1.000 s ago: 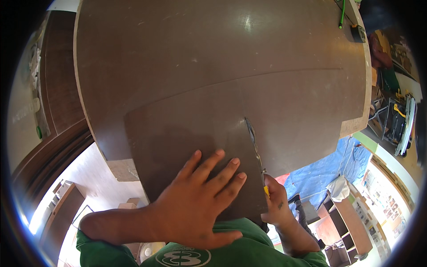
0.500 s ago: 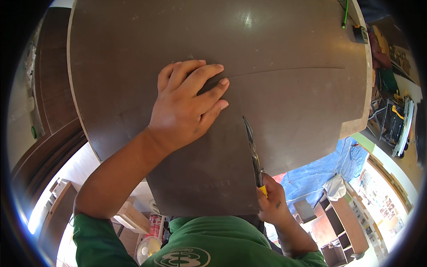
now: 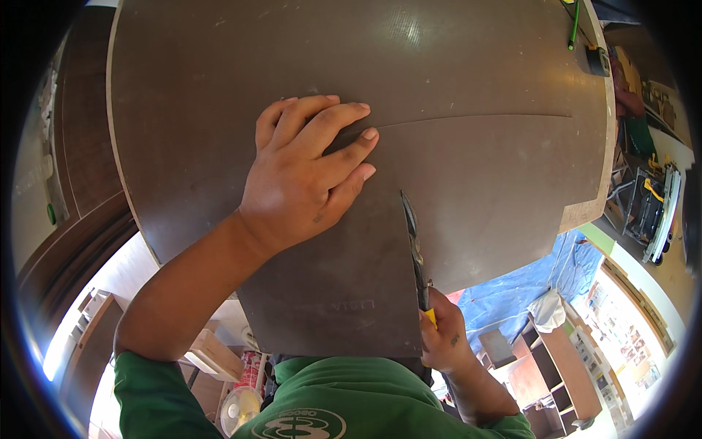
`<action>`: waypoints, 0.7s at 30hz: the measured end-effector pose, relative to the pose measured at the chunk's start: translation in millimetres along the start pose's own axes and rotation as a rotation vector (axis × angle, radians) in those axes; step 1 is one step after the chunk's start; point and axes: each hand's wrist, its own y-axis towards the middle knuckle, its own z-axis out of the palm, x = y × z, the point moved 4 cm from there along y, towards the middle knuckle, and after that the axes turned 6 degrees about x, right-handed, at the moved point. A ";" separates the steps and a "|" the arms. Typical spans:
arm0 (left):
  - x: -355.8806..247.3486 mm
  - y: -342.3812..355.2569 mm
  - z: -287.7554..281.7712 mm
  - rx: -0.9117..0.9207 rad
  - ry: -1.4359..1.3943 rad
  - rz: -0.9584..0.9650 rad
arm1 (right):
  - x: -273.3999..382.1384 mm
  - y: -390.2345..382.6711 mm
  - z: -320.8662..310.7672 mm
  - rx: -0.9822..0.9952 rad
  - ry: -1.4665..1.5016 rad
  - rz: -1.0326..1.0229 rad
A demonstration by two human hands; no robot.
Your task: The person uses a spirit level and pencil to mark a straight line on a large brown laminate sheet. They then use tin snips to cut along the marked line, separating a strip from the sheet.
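A thin dark brown sheet (image 3: 329, 293) lies on a brown worktable (image 3: 212, 66), and its near end overhangs toward my body. My left hand (image 3: 303, 164) rests palm down on the sheet with its fingers spread, near the far edge. In my right hand (image 3: 444, 333), at the near side, are metal snips (image 3: 414, 238) with yellow on the handle. Their long dark blades point away from me and sit in a cut line through the sheet. The fingers wrapped round the handles are partly hidden beneath the sheet.
A tape measure (image 3: 597, 61) and a green pencil-like stick (image 3: 574, 25) lie at the table's far right. Beyond the near right edge are a blue tarp (image 3: 504, 289) and an open wooden shelf unit (image 3: 574, 358). A fan (image 3: 240, 410) stands low at the left.
The view has shifted very slightly. Both hands and the snips stay in almost the same place on the sheet.
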 end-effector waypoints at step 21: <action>-0.1 -1.7 -0.6 0.009 -0.036 -0.055 | 3.5 -2.4 -2.7 0.003 0.005 0.023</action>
